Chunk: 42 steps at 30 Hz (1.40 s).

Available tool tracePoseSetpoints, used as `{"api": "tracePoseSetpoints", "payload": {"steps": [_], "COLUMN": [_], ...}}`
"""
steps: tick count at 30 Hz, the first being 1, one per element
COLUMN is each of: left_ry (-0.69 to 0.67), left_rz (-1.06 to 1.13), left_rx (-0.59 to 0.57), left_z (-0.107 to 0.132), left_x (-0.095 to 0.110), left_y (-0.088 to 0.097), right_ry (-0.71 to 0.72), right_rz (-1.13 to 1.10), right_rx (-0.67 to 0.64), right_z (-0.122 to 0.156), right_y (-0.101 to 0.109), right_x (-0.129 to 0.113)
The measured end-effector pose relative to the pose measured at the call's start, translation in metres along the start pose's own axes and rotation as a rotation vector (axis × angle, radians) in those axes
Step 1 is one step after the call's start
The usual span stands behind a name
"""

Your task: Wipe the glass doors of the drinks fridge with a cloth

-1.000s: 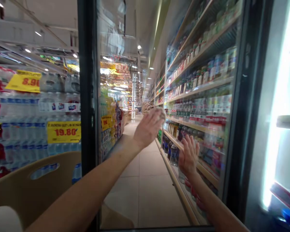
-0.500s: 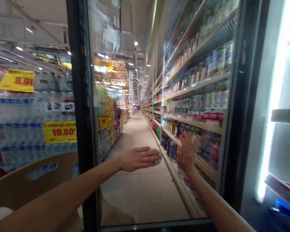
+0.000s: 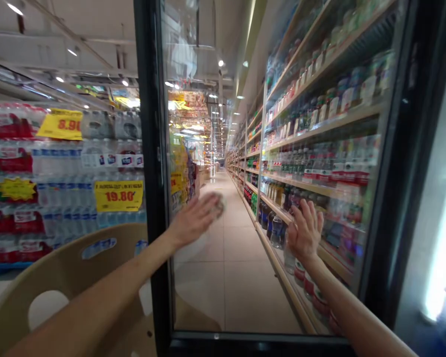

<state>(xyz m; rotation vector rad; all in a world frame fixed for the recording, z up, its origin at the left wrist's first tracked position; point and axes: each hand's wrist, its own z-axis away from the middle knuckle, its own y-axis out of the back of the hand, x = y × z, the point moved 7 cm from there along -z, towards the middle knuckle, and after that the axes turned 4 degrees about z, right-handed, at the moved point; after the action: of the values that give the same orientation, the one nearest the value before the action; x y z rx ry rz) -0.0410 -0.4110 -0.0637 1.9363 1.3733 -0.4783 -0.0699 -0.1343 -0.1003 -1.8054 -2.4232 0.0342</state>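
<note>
- Left hand, 7 o'clock in our view: fingers extended; through blur we cannot tell whether they grip the wad or merely press it.
- Wad, 6 o'clock, just below centre: at those fingertips, apparently against the pane.
- Right hand, 4 o'clock: fingers spread wide, seemingly braced on the pane.
- We advise: left palm flat, pressure even, clear of the frame at 9 o'clock.

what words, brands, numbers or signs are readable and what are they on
"19.80" on the lower yellow price sign.
"8.9", then a cut-off digit, on the upper yellow price sign.
Too small or blurred: the lower sign's fine print, yellow starburst tags, labels on the stacked packs and on bottles seen in the glass door.
</note>
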Motion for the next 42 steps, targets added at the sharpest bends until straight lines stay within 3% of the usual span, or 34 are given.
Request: {"api": "tracePoseSetpoints", "payload": {"steps": [2,3,4,7,8,9,10,13,14,15,18,19,20,23,24,25,28,29,30,31,34,35,36,39,40,42], "left_ry": [0.355,0.407,0.350,-0.248,-0.390,-0.424,-0.335,0.222,0.266,0.187,-0.345,-0.408,-0.366,0.092,0.163,0.129,-0.356,-0.453,-0.456,-0.371,0.105,0.172,0.142,-0.228,-0.276,-0.189], "left_rz": [-0.073,-0.077,-0.059,0.059,0.085,0.093,0.079,-0.026,-0.038,-0.026,0.081,0.092,0.082,-0.008,-0.018,-0.005,0.103,0.123,0.126,0.113,0.058,0.058,0.072,0.152,0.172,0.195], "left_rx": [0.160,0.200,0.192,-0.023,-0.077,-0.090,-0.061,0.130,0.149,0.130,-0.045,-0.066,-0.048,0.143,0.181,0.185,0.032,-0.017,-0.038,-0.026,0.117,0.146,0.145,0.014,-0.025,-0.057], "left_z": [-0.004,-0.005,-0.006,-0.002,0.002,0.003,-0.003,-0.015,-0.016,-0.019,-0.019,-0.021,-0.029,-0.060,-0.067,-0.074,-0.080,-0.080,-0.083,-0.091,-0.111,-0.114,-0.115,-0.108,-0.104,-0.102], "left_x": [-0.030,-0.032,-0.024,0.033,0.044,0.046,0.036,-0.014,-0.017,-0.009,0.042,0.049,0.048,0.020,0.019,0.026,0.074,0.083,0.082,0.075,0.034,0.030,0.035,0.080,0.090,0.093], "left_y": [0.013,0.015,0.013,-0.008,-0.013,-0.013,-0.011,0.003,0.005,0.002,-0.015,-0.018,-0.018,-0.009,-0.008,-0.009,-0.024,-0.028,-0.030,-0.030,-0.020,-0.018,-0.018,-0.030,-0.034,-0.040], "right_ry": [-0.006,-0.011,-0.016,-0.021,-0.018,-0.011,-0.004,0.001,-0.002,-0.007,-0.012,-0.010,-0.009,-0.013,-0.014,-0.011,0.005,0.008,0.012,0.014,0.012,0.010,0.008,0.001,0.003,-0.017], "right_rz": [0.002,0.004,0.006,0.006,0.004,0.000,-0.004,-0.015,-0.016,-0.015,-0.013,-0.016,-0.022,-0.040,-0.042,-0.042,-0.036,-0.036,-0.039,-0.042,-0.050,-0.049,-0.049,-0.060,-0.075,-0.117], "right_rx": [0.003,0.007,0.008,-0.001,-0.005,-0.005,0.000,0.026,0.028,0.026,0.005,0.001,0.001,0.018,0.024,0.027,0.024,0.022,0.020,0.019,0.032,0.034,0.032,0.006,0.004,0.024], "right_z": [0.000,0.000,0.000,-0.001,-0.001,-0.001,-0.001,-0.002,-0.003,-0.003,-0.002,-0.002,-0.002,-0.001,-0.001,-0.001,-0.001,-0.001,-0.001,-0.001,-0.001,-0.001,0.000,0.000,0.000,-0.004], "right_y": [0.000,0.001,0.001,0.001,0.001,0.001,0.002,0.004,0.004,0.004,0.002,0.002,0.001,0.002,0.002,0.003,0.003,0.003,0.003,0.003,0.004,0.005,0.005,0.004,0.005,0.009], "right_x": [0.000,0.001,0.001,0.001,0.000,0.000,-0.001,-0.001,-0.001,-0.001,0.000,-0.001,0.000,0.000,0.000,0.000,0.000,0.000,-0.001,-0.001,-0.002,-0.001,-0.001,0.002,0.002,-0.002]}}
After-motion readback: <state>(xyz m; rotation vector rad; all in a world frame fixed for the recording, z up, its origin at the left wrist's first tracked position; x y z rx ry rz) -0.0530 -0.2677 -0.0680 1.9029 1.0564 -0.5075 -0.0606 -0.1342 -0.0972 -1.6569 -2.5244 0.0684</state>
